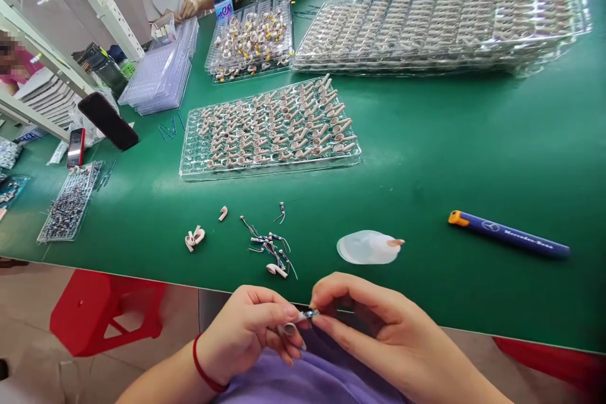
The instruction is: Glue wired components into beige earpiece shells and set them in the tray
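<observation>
My left hand and my right hand meet just below the near edge of the green table. Together they pinch a small wired component, and the left fingers also hold a beige earpiece shell. On the table just beyond lie a cluster of small wired parts, a few loose beige shells and a white shell. A clear tray of beige shells sits further back.
A blue pen with an orange tip lies at the right, a translucent disc nearer me. Stacked clear trays fill the back. Phones and a dark parts tray sit left. Other people work at the far side. A red stool stands below.
</observation>
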Demonstrator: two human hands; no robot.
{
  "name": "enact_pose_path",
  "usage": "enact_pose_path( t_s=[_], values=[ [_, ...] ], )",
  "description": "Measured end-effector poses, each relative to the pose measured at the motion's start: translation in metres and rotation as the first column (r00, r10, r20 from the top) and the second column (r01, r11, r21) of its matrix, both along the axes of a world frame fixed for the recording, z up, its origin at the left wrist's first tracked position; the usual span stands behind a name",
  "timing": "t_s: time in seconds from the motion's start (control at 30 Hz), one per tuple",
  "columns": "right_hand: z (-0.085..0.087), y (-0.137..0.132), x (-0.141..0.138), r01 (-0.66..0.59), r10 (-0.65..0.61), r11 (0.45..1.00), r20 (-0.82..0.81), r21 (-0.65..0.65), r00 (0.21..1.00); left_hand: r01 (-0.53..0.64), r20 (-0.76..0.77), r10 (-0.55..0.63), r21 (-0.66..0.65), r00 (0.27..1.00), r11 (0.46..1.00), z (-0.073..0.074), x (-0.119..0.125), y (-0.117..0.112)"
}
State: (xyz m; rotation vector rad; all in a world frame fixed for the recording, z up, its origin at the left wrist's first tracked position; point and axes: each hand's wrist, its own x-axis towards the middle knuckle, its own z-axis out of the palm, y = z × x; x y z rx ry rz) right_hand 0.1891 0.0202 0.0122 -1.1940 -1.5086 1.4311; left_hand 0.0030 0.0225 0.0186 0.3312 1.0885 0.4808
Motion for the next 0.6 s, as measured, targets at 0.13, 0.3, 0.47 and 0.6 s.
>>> enact_pose_path(
  t_s=[0.13, 0.3, 0.47, 0.6],
  values=[
    [0.0001, -0.0001, 0.0008, -0.030, 0.029, 0.999, -0.010, -0.037, 1.000, 0.023, 0.029, -0.022, -0.030, 0.999, 0.999, -0.0031, -0.0010, -0.0001],
    [-0.0002, 0.0019, 0.0004, -0.096, 0.094, 0.991, -0.036, -0.089, 0.995, 0.036, 0.042, -0.034, -0.050, 0.999, 0.998, -0.0046, -0.0012, -0.0015],
    [0.0015, 0.0059, 0.0003, -0.136, 0.128, 0.984, -0.072, -0.119, 0.989, 0.028, 0.032, -0.027, -0.046, 0.999, 0.999, -0.0036, -0.0002, -0.0013],
    [0.0008, 0.0063, 0.0010, -0.120, 0.115, 0.988, -0.055, -0.094, 0.992, 0.017, 0.056, -0.014, -0.059, 0.998, 0.998, -0.0040, -0.0003, -0.0011]
  ],
)
